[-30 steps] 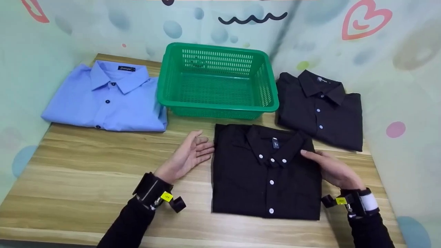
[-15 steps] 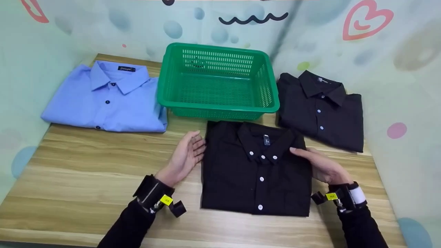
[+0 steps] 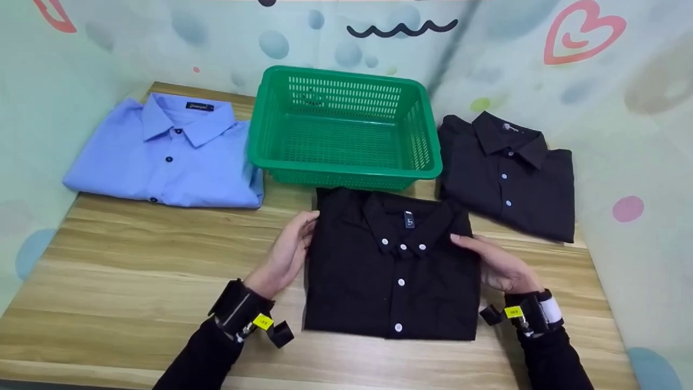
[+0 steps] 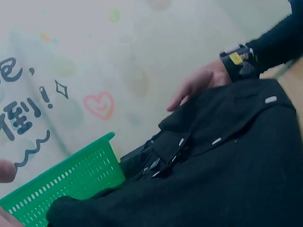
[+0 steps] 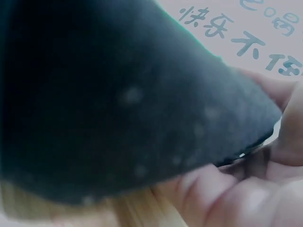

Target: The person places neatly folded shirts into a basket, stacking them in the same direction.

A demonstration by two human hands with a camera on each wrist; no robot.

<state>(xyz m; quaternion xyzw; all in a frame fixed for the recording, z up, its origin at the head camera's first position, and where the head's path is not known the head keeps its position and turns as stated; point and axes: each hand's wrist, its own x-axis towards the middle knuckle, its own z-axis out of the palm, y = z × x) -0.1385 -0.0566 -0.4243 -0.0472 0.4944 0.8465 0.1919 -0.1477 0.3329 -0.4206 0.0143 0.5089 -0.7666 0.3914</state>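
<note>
Folded shirts, 3: one front black shirt (image 3: pixel 352 281), one blue shirt (image 3: pixel 208 168), one rear black shirt (image 3: pixel 544 189). The front black shirt is before the basket, between both hands, collar toward the wall (image 3: pixel 130 54); 5 white buttons (image 3: pixel 401 282) show. The blue shirt lies left of the basket, 3 dark buttons (image 3: pixel 169 159) visible; the rear black shirt lies to the right, 3 pale buttons (image 3: pixel 504 176) visible.

Basket, green, slotted sides: 1 (image 3: pixel 346 168). Table, wood-grained: 1 (image 3: pixel 146 271).

Hands, 2. Right hand (image 3: pixel 506 265): pinches the front black shirt at its right edge, thumb on top, fingers beneath. Left hand (image 3: pixel 284 254): at the left edge, thumb tip by the border; whether it grips cannot be told. Wrist straps, 2: one left (image 3: pixel 241 309), one right (image 3: pixel 533 313), each with a yellow tag.

By view: only the head view shows the blue shirt. Both wrist views show wall lettering (image 4: pixel 21 120) outside the head view. The right wrist view alone shows fingers under the cloth, its picture blurred.
</note>
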